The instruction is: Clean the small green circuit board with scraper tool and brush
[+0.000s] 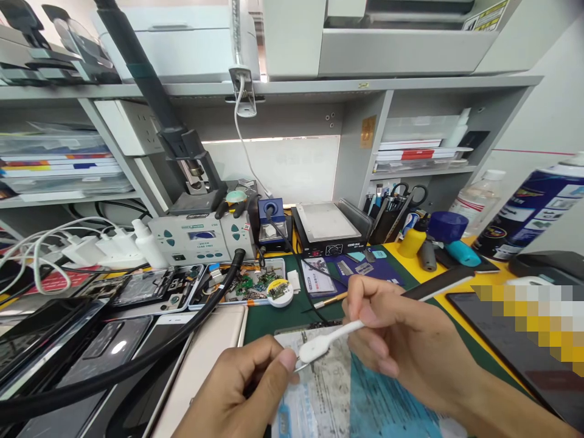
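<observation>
left hand (237, 389): bare, I see no glove, ring or watch | right hand (401, 347): bare, no ring, wrist and forearm uncovered | sleeves: none in my view on either arm | nails: short, plain, unpainted | markings: I can make out none

Bright, even light w/ soft shadows; wide-angle bends shelf edges; pixelated patch (533, 316) at right; near hands slightly soft.
</observation>
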{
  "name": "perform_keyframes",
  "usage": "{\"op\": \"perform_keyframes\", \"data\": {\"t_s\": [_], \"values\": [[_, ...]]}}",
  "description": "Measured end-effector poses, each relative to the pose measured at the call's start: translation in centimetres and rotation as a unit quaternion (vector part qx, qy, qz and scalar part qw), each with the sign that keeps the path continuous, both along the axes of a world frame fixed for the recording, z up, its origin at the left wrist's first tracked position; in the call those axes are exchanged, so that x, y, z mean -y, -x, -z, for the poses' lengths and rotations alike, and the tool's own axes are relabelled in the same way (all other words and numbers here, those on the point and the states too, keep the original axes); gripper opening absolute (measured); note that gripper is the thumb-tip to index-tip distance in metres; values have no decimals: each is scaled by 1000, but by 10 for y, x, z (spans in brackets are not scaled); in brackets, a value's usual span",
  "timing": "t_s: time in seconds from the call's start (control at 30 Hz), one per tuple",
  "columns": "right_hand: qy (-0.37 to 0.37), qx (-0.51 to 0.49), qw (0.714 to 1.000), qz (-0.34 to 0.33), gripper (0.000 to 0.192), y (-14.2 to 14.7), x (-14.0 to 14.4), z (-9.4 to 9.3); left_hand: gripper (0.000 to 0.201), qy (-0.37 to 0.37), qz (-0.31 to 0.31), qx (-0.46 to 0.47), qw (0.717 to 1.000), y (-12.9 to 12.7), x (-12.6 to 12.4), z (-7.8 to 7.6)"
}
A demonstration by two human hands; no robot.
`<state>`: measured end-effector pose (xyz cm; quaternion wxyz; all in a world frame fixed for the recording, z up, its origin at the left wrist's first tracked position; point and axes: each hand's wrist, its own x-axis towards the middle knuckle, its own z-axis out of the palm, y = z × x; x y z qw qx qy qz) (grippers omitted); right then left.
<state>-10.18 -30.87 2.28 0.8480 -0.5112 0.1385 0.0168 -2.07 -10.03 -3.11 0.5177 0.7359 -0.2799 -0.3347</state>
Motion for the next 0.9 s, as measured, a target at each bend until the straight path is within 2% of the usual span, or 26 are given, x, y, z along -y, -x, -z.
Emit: {"op": "perform_keyframes", "data": {"t_s": [0.23,0.4,0.57,0.9], "values": [[-2,-5,1000,4,11,-1,1,0,66,0,-2,-1,1000,1,1,1],[22,-8,1000,-9,10,0,0,0,69,8,1,-2,1000,2,1,-1],[29,-10,1000,-5,11,0,0,1,67,15,-31,2,999,3,2,-2],[30,-8,999,-8,12,0,0,0,68,7,-11,-5,1000,0,0,1]]}}
